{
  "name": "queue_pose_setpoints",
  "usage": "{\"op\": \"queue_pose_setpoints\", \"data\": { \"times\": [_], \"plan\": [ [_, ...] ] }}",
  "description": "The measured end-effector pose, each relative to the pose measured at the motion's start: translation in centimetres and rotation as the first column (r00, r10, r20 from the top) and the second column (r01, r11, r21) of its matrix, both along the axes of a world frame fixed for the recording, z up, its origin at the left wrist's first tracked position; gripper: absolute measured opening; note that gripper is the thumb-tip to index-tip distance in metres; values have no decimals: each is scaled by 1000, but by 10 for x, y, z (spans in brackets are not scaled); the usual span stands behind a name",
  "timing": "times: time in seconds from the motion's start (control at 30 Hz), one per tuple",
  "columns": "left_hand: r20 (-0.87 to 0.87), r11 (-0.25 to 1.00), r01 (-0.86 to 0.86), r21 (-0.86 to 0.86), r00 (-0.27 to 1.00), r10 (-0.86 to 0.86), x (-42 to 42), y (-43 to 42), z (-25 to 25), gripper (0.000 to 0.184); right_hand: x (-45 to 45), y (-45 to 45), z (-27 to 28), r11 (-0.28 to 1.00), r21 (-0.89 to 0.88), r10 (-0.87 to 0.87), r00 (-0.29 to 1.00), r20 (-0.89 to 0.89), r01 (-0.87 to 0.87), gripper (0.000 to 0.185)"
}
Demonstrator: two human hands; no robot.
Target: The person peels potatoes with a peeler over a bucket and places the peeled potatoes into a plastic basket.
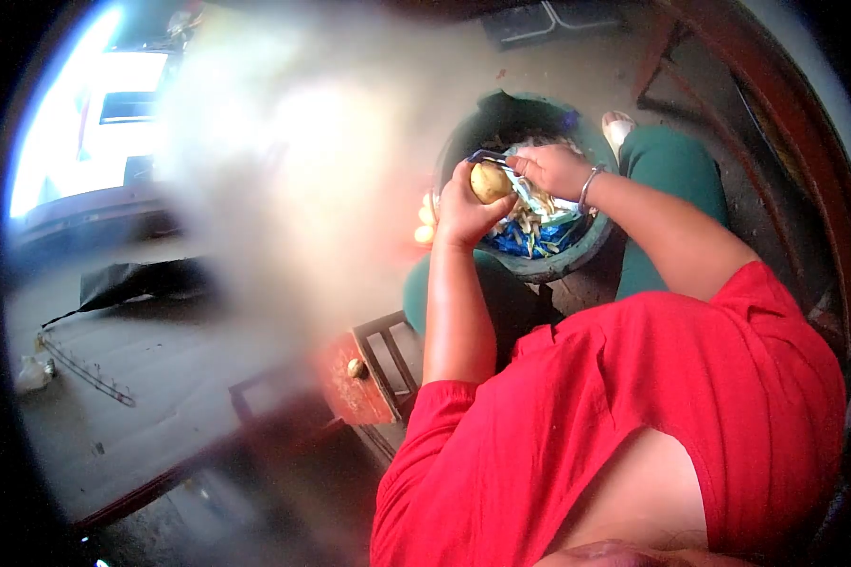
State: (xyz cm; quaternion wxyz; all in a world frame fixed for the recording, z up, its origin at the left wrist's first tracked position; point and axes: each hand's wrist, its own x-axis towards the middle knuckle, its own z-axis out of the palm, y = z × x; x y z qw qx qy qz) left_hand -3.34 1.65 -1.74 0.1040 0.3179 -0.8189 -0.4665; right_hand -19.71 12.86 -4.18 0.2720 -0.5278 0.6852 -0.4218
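Observation:
A partly peeled, yellowish potato (490, 183) sits in my left hand (465, 214), the fingers and thumb wrapped around it. My right hand (554, 171) is closed on a peeler (487, 155), whose dark metal frame lies against the top of the potato. Below both hands stands a round, dark green tub (588, 249). Strips of peel (536, 219) and blue and white plastic wrapping (531, 240) lie inside it. The peeler's handle is mostly hidden by my right fingers.
Several pale round things (425, 222) lie left of the tub, blurred by haze. A reddish wooden stool or box (364, 378) with a small round object (356, 368) on it is near my left elbow. A reddish-brown frame (728, 123) runs along the right side. A black sheet (142, 281) lies at left.

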Motion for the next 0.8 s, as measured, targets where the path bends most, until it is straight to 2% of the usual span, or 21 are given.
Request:
{"op": "queue_pose_setpoints", "data": {
  "times": [0.07,0.1,0.17,0.2,0.27,0.4,0.43,0.47,0.53,0.57,0.6,0.67,0.7,0.77,0.8],
  "plan": [
    [-73,999,-32,-27,997,30,1,-2,-12,68,-2,-3,-11,1000,5,-6,994,113,5,51],
    [-72,999,-29,-27,997,27,0,-3,-13,68,-4,-4,-10,1000,6,-9,993,114,8,51],
    [-85,999,6,-50,996,-11,0,-5,-14,67,-9,-7,-10,965,262,-14,996,85,-9,59],
    [-86,999,8,-50,996,-12,-1,-5,-12,67,-11,-8,-17,965,262,-15,996,85,-8,59],
    [-59,999,19,-41,998,-21,-2,-2,-5,67,-12,-10,-34,912,408,124,975,-186,-38,64],
    [-71,1000,10,-16,997,-12,-2,-1,-4,66,-10,-6,-16,881,474,67,989,-129,2,67],
    [-85,1000,-1,-7,996,1,-1,-1,-6,65,-9,-2,-5,937,349,-5,998,-58,25,57],
    [-99,1000,-11,3,995,11,0,-1,-7,64,-8,-2,-7,937,350,-3,998,-59,23,57],
    [-98,1000,-6,-5,995,6,1,-2,-6,65,-8,-3,-12,999,31,-49,984,171,45,44],
    [-98,1000,0,-12,995,-1,0,-2,-5,66,-6,-5,-14,995,-71,-47,978,204,63,36],
    [-100,1000,-1,-12,995,-1,0,-2,-5,66,-5,-5,-15,995,-72,-47,978,202,62,36],
    [-97,994,-20,-109,995,9,2,-2,-6,62,-1,-3,-16,992,-124,-3,997,80,13,36],
    [-96,994,-19,-110,995,8,2,-2,-3,62,3,2,-4,992,-120,42,994,99,-30,33],
    [26,994,-2,-110,1000,4,1,-2,1,54,9,3,-4,989,-148,42,995,90,-28,32],
    [28,994,0,-111,1000,3,1,-2,-2,54,10,4,-4,984,-175,45,996,79,-30,30]
  ]
}}
